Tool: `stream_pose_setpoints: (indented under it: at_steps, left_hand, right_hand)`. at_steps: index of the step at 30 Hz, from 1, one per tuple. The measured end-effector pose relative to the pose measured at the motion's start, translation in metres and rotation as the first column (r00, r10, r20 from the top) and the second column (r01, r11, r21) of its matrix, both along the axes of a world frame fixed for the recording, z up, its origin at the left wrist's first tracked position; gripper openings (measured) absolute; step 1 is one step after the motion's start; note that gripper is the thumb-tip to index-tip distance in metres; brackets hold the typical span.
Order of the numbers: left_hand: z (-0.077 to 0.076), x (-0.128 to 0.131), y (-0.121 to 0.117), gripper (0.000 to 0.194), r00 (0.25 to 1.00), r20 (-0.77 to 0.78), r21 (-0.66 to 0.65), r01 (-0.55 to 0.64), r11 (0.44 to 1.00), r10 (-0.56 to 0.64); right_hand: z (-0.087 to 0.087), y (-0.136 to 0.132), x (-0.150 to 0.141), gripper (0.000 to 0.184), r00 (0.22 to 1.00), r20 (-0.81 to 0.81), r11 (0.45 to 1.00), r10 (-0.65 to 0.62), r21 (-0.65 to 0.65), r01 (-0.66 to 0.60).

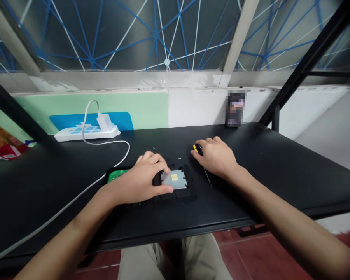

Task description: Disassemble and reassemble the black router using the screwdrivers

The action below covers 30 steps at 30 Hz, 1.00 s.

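My left hand (pixel 144 177) rests on an opened black device (pixel 181 192) lying flat on the black table (pixel 280 167). Its fingers press around a grey metal plate (pixel 176 179) with a small yellow square on it. A green circuit board (pixel 116 175) shows at the device's left end, partly hidden by the hand. My right hand (pixel 217 157) lies just right of the device, closed over a small screwdriver with a yellow-and-black handle (pixel 195 148). The thin shaft (pixel 207 178) sticks out under the palm toward me.
A white power strip (pixel 86 132) with a plugged-in white charger (pixel 105 121) sits at the back left; its white cable (pixel 76 198) runs across the table toward me. A red and orange packet (pixel 4 142) lies at the far left. A blurred dark object (pixel 236 109) stands against the wall.
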<state>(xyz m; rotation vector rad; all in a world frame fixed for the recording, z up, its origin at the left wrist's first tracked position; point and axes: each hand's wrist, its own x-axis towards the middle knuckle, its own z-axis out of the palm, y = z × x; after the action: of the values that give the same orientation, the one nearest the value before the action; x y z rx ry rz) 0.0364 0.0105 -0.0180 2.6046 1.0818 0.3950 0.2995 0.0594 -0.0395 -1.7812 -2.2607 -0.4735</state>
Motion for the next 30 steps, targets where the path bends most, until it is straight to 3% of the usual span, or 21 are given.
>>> stream_pose_setpoints:
  at_steps: [12, 16, 18, 22, 26, 30]
  left_hand:
    - [0.001, 0.001, -0.003, 0.027, 1.0, 0.01, -0.033, 0.01, 0.999, -0.009]
    - [-0.001, 0.0, -0.002, 0.03, 1.0, 0.018, -0.043, 0.01, 0.999, -0.01]
    - [-0.001, 0.001, -0.002, 0.03, 1.0, 0.018, -0.047, 0.004, 0.999, -0.003]
    - [-0.002, 0.002, -0.004, 0.027, 1.0, 0.019, -0.05, -0.004, 0.999, 0.005]
    - [0.0, 0.001, -0.003, 0.024, 0.998, 0.058, 0.019, -0.025, 0.999, 0.024]
    - [0.008, -0.005, 0.002, 0.017, 0.971, 0.193, 0.121, -0.167, 0.979, 0.141]
  right_hand:
    - [0.005, 0.003, -0.005, 0.044, 0.998, -0.065, 0.995, -0.013, -0.1, 0.006]
    - [0.011, 0.003, -0.003, 0.046, 0.958, -0.285, 0.998, -0.035, -0.054, 0.021]
    - [0.015, 0.004, -0.001, 0.046, 0.865, -0.501, 1.0, 0.014, 0.02, -0.005]
    - [0.02, 0.005, 0.002, 0.042, 0.584, -0.792, 0.977, 0.178, 0.213, -0.01]
    - [0.018, 0.006, 0.002, 0.041, 0.365, -0.88, 0.946, 0.302, 0.324, -0.003]
    - [0.013, 0.007, 0.001, 0.041, 0.267, -0.91, 0.947, 0.317, 0.321, -0.029]
